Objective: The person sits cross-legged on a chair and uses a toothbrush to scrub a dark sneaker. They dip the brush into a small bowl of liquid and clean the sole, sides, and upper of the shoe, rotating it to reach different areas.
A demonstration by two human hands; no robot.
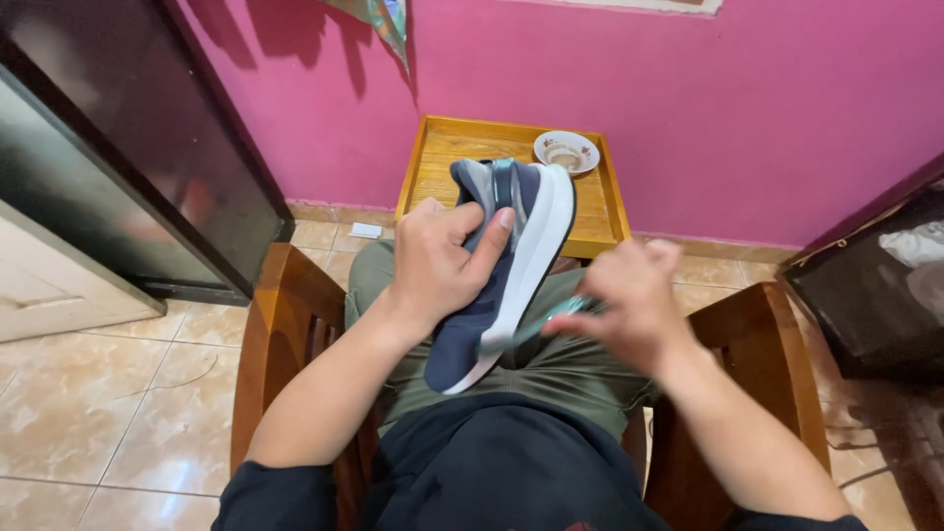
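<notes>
While the person sits in a brown wooden armchair (285, 305), a navy-blue fabric sports shoe with a thick white sole (506, 265) is held up over the lap, above the olive-green trousers (551, 369). The shoe's long axis runs from near the belly up and away toward the pink wall (688, 118), tilted a little to the right, with the white sole edge turned toward the right side. The left hand (438, 265) is clenched round the shoe's upper from the left, thumb laid across the fabric. The right hand (629, 305) is blurred, just to the right of the sole, fingers closed on a small teal-coloured object (560, 313) whose tip touches or nearly touches the sole's lower edge; what it is cannot be told. Beyond the knees stands a yellow wooden tabletop with a raised rim (442, 157), carrying a small white patterned saucer (566, 150).
</notes>
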